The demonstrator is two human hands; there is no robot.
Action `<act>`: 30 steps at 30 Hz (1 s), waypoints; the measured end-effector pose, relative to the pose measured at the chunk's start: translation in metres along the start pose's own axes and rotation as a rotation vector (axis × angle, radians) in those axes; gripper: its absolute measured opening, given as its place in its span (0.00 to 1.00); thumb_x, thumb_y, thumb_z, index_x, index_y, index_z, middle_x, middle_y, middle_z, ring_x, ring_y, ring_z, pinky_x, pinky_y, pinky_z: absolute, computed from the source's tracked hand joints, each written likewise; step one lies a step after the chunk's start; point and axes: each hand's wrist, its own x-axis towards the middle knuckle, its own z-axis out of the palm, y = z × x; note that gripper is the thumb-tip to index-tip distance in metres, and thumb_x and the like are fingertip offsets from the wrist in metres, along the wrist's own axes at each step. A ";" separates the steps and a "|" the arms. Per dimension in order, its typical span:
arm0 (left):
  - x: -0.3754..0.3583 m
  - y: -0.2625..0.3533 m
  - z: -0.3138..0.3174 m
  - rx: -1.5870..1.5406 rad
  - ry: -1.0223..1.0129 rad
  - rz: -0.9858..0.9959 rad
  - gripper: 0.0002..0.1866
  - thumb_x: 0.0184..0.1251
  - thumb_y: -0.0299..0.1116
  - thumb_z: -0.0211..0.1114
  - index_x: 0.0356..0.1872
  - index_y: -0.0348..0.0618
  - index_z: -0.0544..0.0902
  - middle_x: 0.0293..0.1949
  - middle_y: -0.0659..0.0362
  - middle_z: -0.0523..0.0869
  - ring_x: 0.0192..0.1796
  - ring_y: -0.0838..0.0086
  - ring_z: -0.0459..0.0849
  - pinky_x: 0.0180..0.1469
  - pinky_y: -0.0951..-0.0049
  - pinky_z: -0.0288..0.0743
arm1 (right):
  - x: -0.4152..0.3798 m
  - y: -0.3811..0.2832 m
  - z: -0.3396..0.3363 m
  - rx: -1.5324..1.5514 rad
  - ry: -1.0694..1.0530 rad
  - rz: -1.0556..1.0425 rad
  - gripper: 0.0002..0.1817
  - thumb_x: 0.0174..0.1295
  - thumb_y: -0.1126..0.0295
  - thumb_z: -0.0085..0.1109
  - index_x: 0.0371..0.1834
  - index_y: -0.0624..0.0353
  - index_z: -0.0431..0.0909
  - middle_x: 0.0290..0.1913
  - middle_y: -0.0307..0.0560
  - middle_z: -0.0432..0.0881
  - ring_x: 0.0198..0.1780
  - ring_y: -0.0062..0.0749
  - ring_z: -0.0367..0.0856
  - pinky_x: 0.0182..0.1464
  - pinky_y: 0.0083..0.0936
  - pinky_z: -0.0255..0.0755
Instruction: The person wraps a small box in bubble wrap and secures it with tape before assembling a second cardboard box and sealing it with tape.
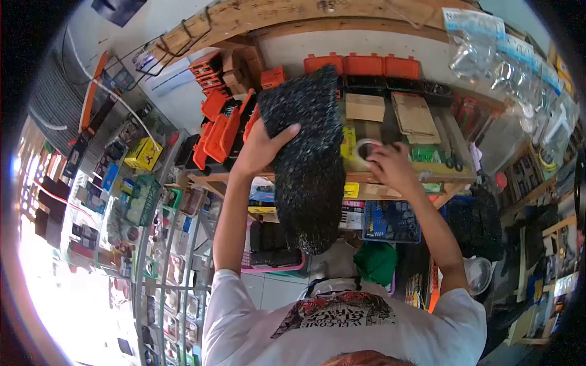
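My left hand grips the left edge of a long, black, glossy sheet-like piece, its thumb lying on the front. The piece hangs upright before my body, its top above the bench and its lower end below the bench edge. At the right, my right hand has its fingers closed on the side of a roll of tape, over the bench top. A yellow item lies between the black piece and the roll.
Open orange cases stand at the bench's left, with more orange lids behind. Flat cardboard, scissors and a green item lie at the right. A blue tray sits below. Glass shelving runs along the left.
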 end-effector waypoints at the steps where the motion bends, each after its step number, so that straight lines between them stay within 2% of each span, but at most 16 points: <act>1: 0.010 0.002 0.010 -0.073 -0.011 -0.053 0.25 0.71 0.34 0.70 0.65 0.36 0.75 0.58 0.56 0.83 0.60 0.73 0.78 0.66 0.69 0.69 | -0.011 0.018 -0.014 -0.053 -0.001 0.034 0.11 0.65 0.62 0.65 0.45 0.55 0.86 0.52 0.46 0.84 0.59 0.40 0.80 0.68 0.59 0.56; 4: 0.047 0.007 -0.021 -0.094 -0.098 -0.078 0.22 0.71 0.34 0.70 0.60 0.34 0.78 0.51 0.59 0.87 0.52 0.75 0.82 0.60 0.70 0.74 | -0.009 0.013 -0.040 -0.146 -0.209 0.317 0.15 0.67 0.58 0.64 0.50 0.56 0.85 0.59 0.45 0.82 0.62 0.42 0.78 0.72 0.61 0.53; 7: 0.088 0.000 -0.019 -0.143 -0.140 -0.025 0.19 0.72 0.35 0.70 0.58 0.35 0.80 0.49 0.60 0.87 0.50 0.76 0.83 0.57 0.71 0.76 | -0.022 0.018 -0.049 -0.114 0.070 0.317 0.20 0.66 0.57 0.66 0.54 0.58 0.83 0.62 0.52 0.80 0.65 0.48 0.76 0.74 0.60 0.52; 8: 0.101 -0.003 -0.021 -0.177 -0.159 -0.036 0.19 0.72 0.35 0.70 0.57 0.35 0.80 0.49 0.60 0.87 0.50 0.76 0.83 0.56 0.70 0.77 | -0.020 0.008 -0.056 -0.086 0.045 0.323 0.27 0.66 0.54 0.66 0.64 0.58 0.78 0.66 0.58 0.76 0.69 0.54 0.72 0.76 0.55 0.54; 11: 0.140 -0.019 -0.013 -0.259 -0.206 -0.016 0.21 0.71 0.37 0.71 0.59 0.36 0.79 0.50 0.60 0.87 0.51 0.74 0.84 0.55 0.69 0.78 | 0.005 -0.021 -0.045 0.296 0.250 0.176 0.33 0.67 0.52 0.66 0.71 0.58 0.72 0.70 0.59 0.73 0.72 0.51 0.70 0.75 0.46 0.60; 13: 0.155 -0.022 0.000 -0.228 -0.219 -0.017 0.22 0.71 0.37 0.71 0.60 0.36 0.79 0.50 0.59 0.87 0.52 0.73 0.84 0.55 0.67 0.79 | 0.027 -0.027 -0.022 0.639 0.189 0.129 0.37 0.67 0.54 0.68 0.74 0.62 0.67 0.72 0.54 0.71 0.74 0.42 0.67 0.73 0.38 0.60; 17: 0.188 -0.044 0.015 -0.407 -0.208 -0.040 0.23 0.69 0.35 0.72 0.60 0.35 0.77 0.51 0.56 0.88 0.51 0.72 0.85 0.55 0.65 0.80 | 0.089 -0.042 0.034 0.943 0.018 0.253 0.29 0.68 0.58 0.68 0.66 0.65 0.74 0.60 0.45 0.81 0.60 0.29 0.78 0.62 0.31 0.71; 18: 0.201 -0.055 0.013 -0.266 -0.177 -0.038 0.26 0.67 0.37 0.74 0.60 0.35 0.77 0.51 0.55 0.88 0.51 0.69 0.86 0.55 0.65 0.80 | 0.103 -0.044 0.037 0.976 -0.034 0.308 0.27 0.68 0.59 0.69 0.64 0.65 0.76 0.57 0.43 0.83 0.56 0.27 0.80 0.60 0.29 0.73; 21: 0.242 -0.121 0.000 0.215 -0.028 -0.038 0.36 0.61 0.44 0.77 0.63 0.33 0.73 0.51 0.50 0.88 0.51 0.62 0.88 0.55 0.63 0.81 | 0.132 -0.046 0.039 1.208 0.134 0.411 0.24 0.68 0.59 0.69 0.59 0.66 0.79 0.50 0.40 0.87 0.48 0.23 0.82 0.54 0.27 0.75; 22: 0.255 -0.147 -0.001 0.413 0.053 -0.033 0.41 0.59 0.46 0.78 0.66 0.32 0.70 0.50 0.48 0.89 0.51 0.59 0.88 0.55 0.63 0.81 | 0.136 -0.047 0.030 1.161 0.088 0.506 0.25 0.64 0.56 0.72 0.55 0.64 0.82 0.49 0.47 0.88 0.49 0.32 0.84 0.55 0.30 0.75; 23: 0.262 -0.174 -0.002 0.609 0.134 -0.031 0.46 0.57 0.49 0.79 0.68 0.31 0.67 0.49 0.45 0.89 0.51 0.56 0.89 0.56 0.63 0.81 | 0.142 -0.042 0.030 1.102 0.063 0.589 0.25 0.64 0.56 0.71 0.55 0.65 0.82 0.49 0.48 0.87 0.49 0.34 0.84 0.55 0.31 0.75; 24: 0.265 -0.197 -0.004 0.718 -0.001 -0.199 0.57 0.54 0.56 0.78 0.73 0.28 0.56 0.58 0.33 0.81 0.60 0.45 0.83 0.61 0.54 0.78 | 0.152 -0.034 0.033 1.043 0.037 0.670 0.25 0.64 0.57 0.71 0.55 0.66 0.82 0.49 0.49 0.87 0.49 0.35 0.84 0.55 0.32 0.75; 27: 0.202 -0.134 0.023 0.966 0.174 -0.272 0.59 0.57 0.55 0.76 0.74 0.26 0.48 0.68 0.27 0.68 0.69 0.36 0.72 0.64 0.44 0.72 | 0.164 -0.021 0.056 1.058 0.066 0.719 0.30 0.62 0.53 0.72 0.56 0.69 0.81 0.50 0.53 0.87 0.50 0.41 0.84 0.56 0.36 0.75; 28: 0.190 -0.138 0.027 0.813 0.213 -0.143 0.57 0.59 0.54 0.74 0.75 0.27 0.50 0.73 0.27 0.56 0.72 0.31 0.65 0.66 0.36 0.67 | 0.162 -0.023 0.063 1.042 0.081 0.702 0.30 0.63 0.52 0.72 0.56 0.69 0.80 0.51 0.52 0.87 0.50 0.40 0.85 0.55 0.36 0.76; 29: 0.171 -0.131 0.032 0.757 0.190 -0.003 0.54 0.61 0.52 0.73 0.75 0.28 0.52 0.72 0.27 0.59 0.71 0.33 0.66 0.68 0.38 0.66 | 0.164 -0.022 0.066 1.024 0.103 0.677 0.31 0.63 0.52 0.72 0.57 0.68 0.80 0.51 0.52 0.87 0.50 0.39 0.85 0.55 0.36 0.76; 30: 0.143 -0.120 0.038 0.702 0.162 0.134 0.51 0.63 0.51 0.71 0.75 0.28 0.54 0.72 0.27 0.61 0.70 0.34 0.68 0.69 0.40 0.66 | 0.163 -0.026 0.059 0.803 0.057 0.619 0.32 0.62 0.49 0.72 0.57 0.66 0.80 0.52 0.54 0.87 0.50 0.41 0.86 0.55 0.37 0.76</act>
